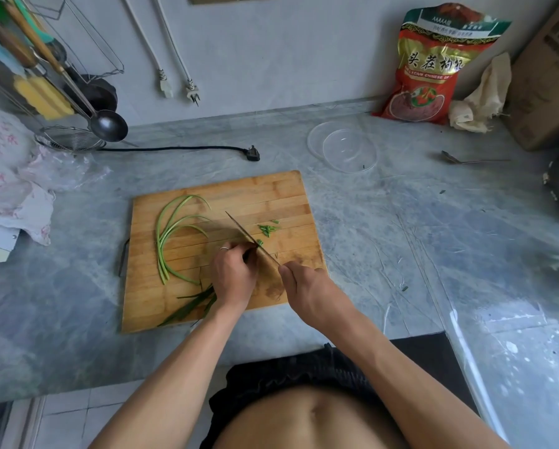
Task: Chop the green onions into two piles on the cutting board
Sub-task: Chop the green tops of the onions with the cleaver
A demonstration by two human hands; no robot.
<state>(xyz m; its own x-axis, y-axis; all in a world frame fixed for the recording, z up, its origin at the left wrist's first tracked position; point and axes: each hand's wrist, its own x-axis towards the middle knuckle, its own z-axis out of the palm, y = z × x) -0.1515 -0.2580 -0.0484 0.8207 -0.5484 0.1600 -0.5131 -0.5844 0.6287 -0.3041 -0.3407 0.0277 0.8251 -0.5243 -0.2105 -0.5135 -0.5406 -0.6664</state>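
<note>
A bundle of dark green onion leaves (194,304) lies on the near part of the rectangular wooden slatted cutting board (271,189), its loose ends trailing toward the board's near-left edge and its far end hidden under the left hand (234,273). That hand rests on the bundle with fingers curled over it, a ring on one finger, the fingertips right against the blade of the long thin knife (250,238). The right hand (304,286) grips the knife's handle, fingers wrapped round it; the blade runs from there away toward the far left, its edge down at the onions just beside the left fingers. A small scatter of chopped green onion pieces (267,229) sits on the board just right of the blade. On the left half of the board lie several long, pale green curved stalks (171,234), apart from the hands.

The board rests on a grey marbled countertop (385,238). Far right of the board stands a clear plastic bowl (348,150), and behind it a red printed bag (430,66) leans on the wall. A black plug and cord (252,153) lie beyond the board's far edge, near a metal ladle (108,124) at the far left.
</note>
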